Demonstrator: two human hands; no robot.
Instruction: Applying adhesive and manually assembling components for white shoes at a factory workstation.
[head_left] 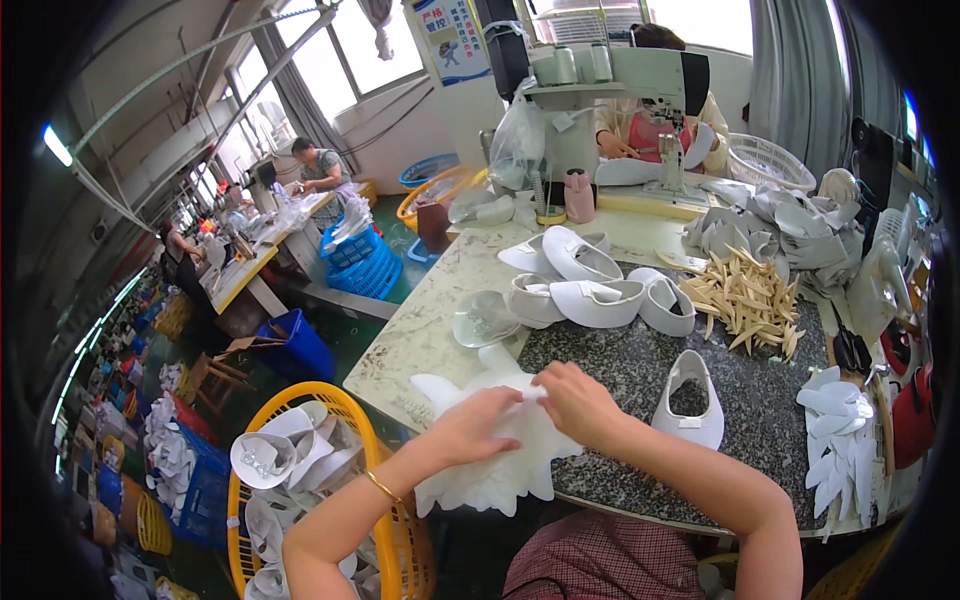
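Note:
A bundle of thin, soft white cut pieces point(490, 478) with pointed, petal-like edges hangs over the near left edge of the table. My left hand point(475, 425) lies across its upper part, fingers curled onto it and thumb a little apart. My right hand point(577, 402) pinches the bundle's upper edge beside the left fingertips. To the right of my right hand stands a single white shoe upper point(690, 405) on the dark speckled slab point(620, 375). Several more white shoe uppers point(598, 300) sit in a cluster beyond my hands, next to a clear round dish point(486, 320).
Tan curved strips point(745, 300) are heaped at the right, with white cut pieces point(838, 435) near the right edge. A yellow basket point(380, 440) of white uppers stands left of the table. Behind the sewing machine point(620, 85), a co-worker point(655, 125) handles white pieces.

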